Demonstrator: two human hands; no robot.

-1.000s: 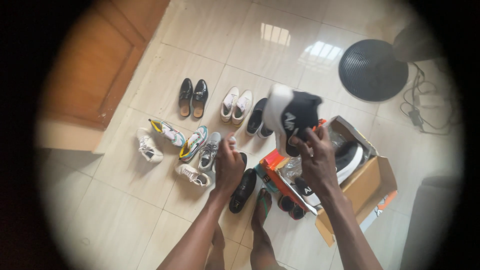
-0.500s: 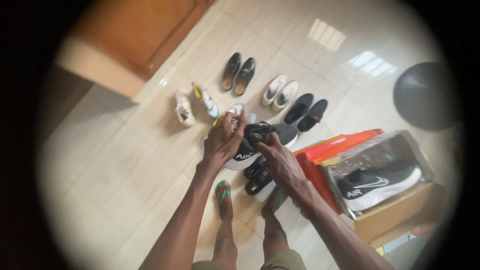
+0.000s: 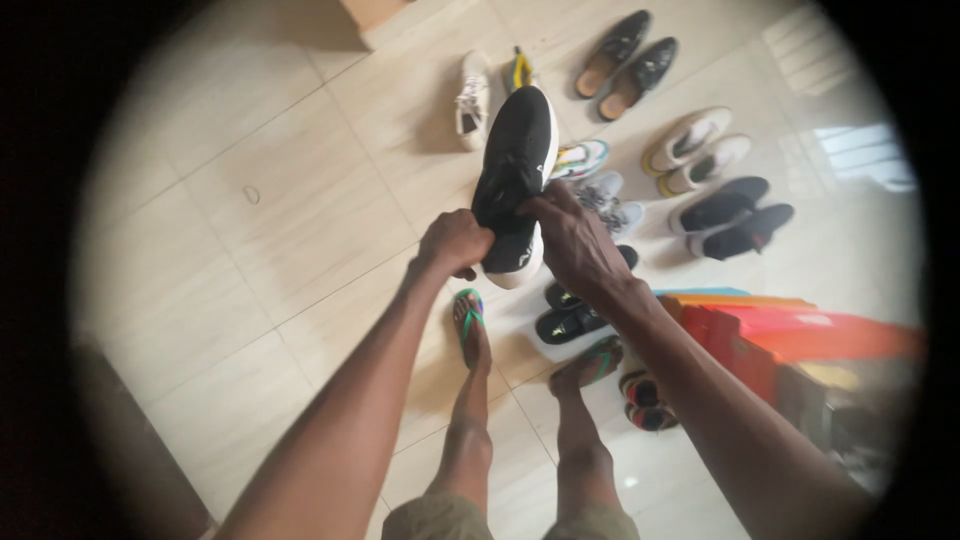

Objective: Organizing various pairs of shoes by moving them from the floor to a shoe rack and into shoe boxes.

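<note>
Both hands grip a black sneaker with a white sole [image 3: 518, 170], held above the tiled floor [image 3: 250, 260] with its toe pointing far. The left hand [image 3: 455, 243] closes on the heel's left side, and the right hand [image 3: 572, 243] clasps its right side. Beyond lie pairs of shoes: black loafers [image 3: 625, 63], white sneakers [image 3: 695, 150] and black slip-ons [image 3: 735, 217]. An orange shoebox [image 3: 790, 335] sits at right. Feet in green flip-flops [image 3: 468, 312] stand below.
</note>
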